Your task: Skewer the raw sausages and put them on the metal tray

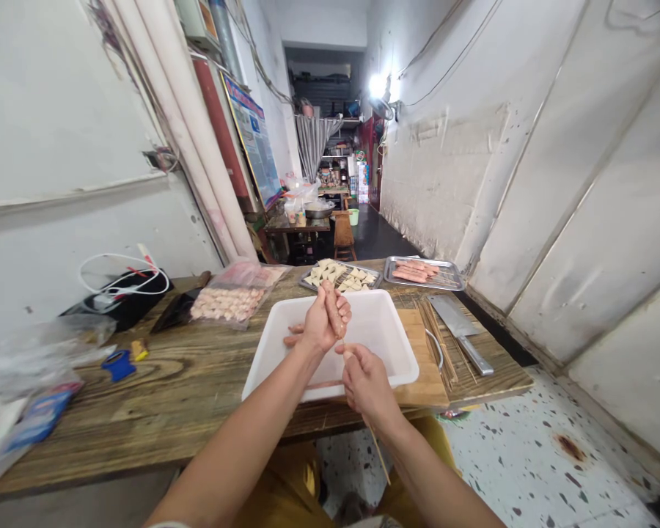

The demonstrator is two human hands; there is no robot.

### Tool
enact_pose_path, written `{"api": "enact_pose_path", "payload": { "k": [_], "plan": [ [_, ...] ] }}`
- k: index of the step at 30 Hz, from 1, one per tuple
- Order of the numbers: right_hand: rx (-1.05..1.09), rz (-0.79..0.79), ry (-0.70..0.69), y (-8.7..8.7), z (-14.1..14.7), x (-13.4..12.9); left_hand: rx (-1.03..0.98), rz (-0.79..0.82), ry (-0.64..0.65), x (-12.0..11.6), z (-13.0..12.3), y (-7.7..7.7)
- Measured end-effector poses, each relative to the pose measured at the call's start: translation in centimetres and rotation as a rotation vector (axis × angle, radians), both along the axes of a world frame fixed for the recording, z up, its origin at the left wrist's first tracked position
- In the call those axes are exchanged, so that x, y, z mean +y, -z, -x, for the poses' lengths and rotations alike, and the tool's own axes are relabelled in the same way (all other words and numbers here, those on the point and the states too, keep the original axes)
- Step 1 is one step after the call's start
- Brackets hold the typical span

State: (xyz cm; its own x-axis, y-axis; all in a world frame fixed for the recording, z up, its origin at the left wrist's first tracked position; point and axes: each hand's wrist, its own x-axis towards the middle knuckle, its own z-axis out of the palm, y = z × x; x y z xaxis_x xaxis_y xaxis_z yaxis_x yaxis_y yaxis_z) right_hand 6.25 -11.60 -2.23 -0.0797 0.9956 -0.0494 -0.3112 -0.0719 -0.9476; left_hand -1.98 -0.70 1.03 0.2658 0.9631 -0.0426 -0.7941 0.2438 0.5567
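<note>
My left hand point(320, 323) is wrapped round a pinkish sausage point(334, 312), held tilted above a white plastic tub point(388, 323). Just below it, my right hand point(366, 378) pinches a thin bamboo skewer point(377, 447). The skewer's upper end meets the lower end of the sausage; how deep it goes in is hidden. Its long free end points down toward my lap. More sausages point(292, 336) lie in the tub, left of my left wrist and partly covered by it.
Behind the tub stand a tray of folded pale pieces point(344, 275) and a metal tray of skewered sausages point(423, 273). At right, loose skewers point(437, 334) and a cleaver point(459, 326) lie by a wooden board point(418, 341). A bag of meat pieces point(228, 302) sits left.
</note>
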Motion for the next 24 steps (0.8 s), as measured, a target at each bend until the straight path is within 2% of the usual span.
{"api": "enact_pose_path", "payload": {
  "k": [4,8,24],
  "plan": [
    [-0.362,-0.229,0.045,0.8,-0.9,-0.6,0.054,-0.017,-0.021,-0.4,-0.2,-0.3],
    [-0.516,-0.307,0.111,0.7,-1.3,-0.9,0.087,-0.037,-0.015,-0.8,-0.7,-0.2],
    [-0.369,-0.23,0.204,1.2,1.3,-0.1,0.1,-0.045,-0.056,-0.8,-0.9,0.0]
  ]
}}
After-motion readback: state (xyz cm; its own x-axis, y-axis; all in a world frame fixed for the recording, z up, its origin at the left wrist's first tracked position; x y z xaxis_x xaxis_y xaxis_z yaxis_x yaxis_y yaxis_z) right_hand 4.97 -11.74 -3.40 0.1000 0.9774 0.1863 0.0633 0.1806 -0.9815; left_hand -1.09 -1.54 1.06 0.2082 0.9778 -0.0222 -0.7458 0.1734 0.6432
